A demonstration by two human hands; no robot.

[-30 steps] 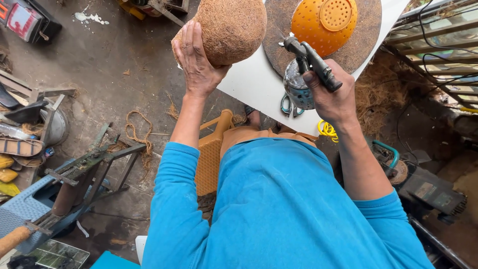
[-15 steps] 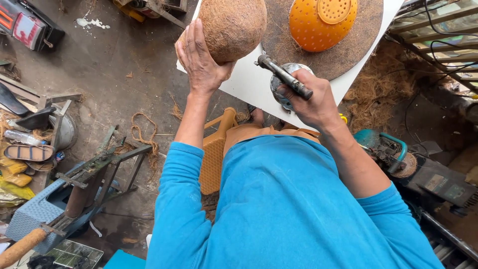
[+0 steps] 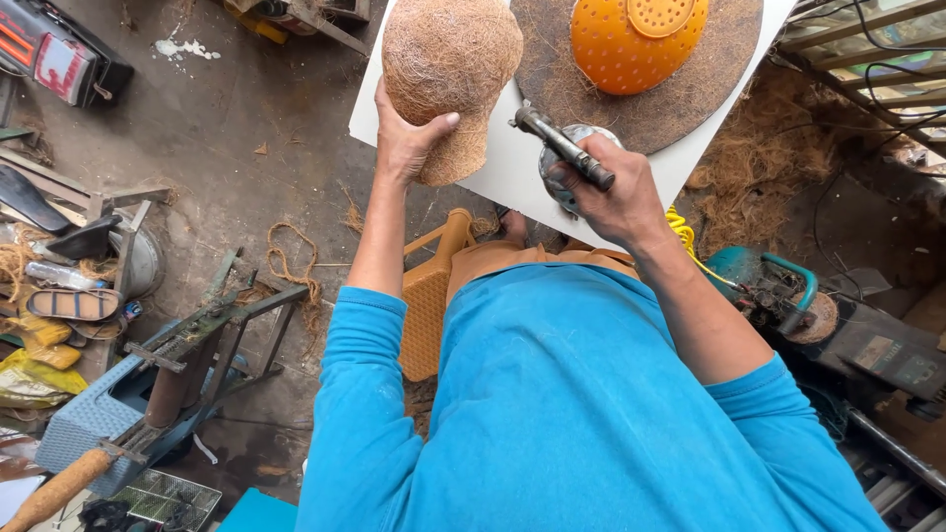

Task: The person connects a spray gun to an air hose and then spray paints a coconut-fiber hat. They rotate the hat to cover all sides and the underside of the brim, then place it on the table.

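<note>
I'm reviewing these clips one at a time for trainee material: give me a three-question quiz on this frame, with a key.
1. True or false: the left hand grips the fibrous brown shell from below.
2. What does the right hand hold? A) a dark metal spray gun B) a hammer C) a paintbrush
3. Fill in: the orange perforated bowl lies upside down on a round brown ____ on the white board.

Key: 1 true; 2 A; 3 mat.
</note>
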